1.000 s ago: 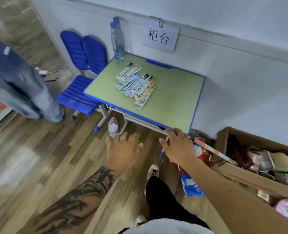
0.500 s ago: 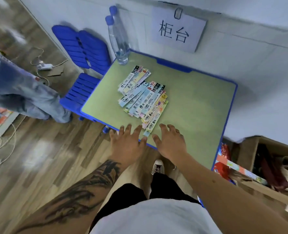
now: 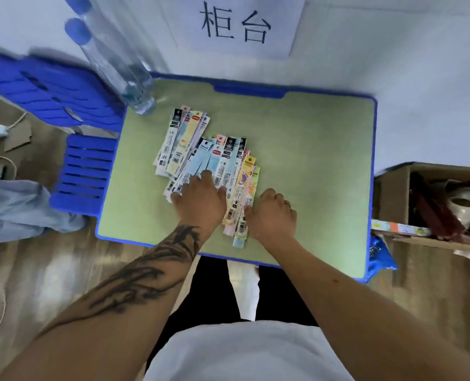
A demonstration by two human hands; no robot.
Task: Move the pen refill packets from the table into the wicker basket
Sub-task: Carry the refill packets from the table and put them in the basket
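The task looks barely begun: every pen refill packet that shows lies in one loose fan on the table (image 3: 310, 160), and none has been lifted off it. At the far left a blue chair (image 3: 71, 133) stands against the table's side, and two clear water bottles (image 3: 123, 75) with blue caps stand at the table's back left corner, near the top of the fan; whether they hold water is hard to tell. The pen refill packets (image 3: 200, 149) lie left of the table's middle, overlapping one another, their near ends reaching toward the front edge. The left hand (image 3: 200, 199) lies on the near end of the pile with fingers spread flat, pressing rather than gripping. Just beside it, the right hand (image 3: 269, 213) sits at the pile's right edge with fingers bent, thumb touching the outermost packets; whether it already pinches one I cannot tell. At the far right a cardboard box (image 3: 393, 193) on the floor holds mixed clutter, too blurred to name. No wicker basket is in view, so gathering and carrying are all left to do.
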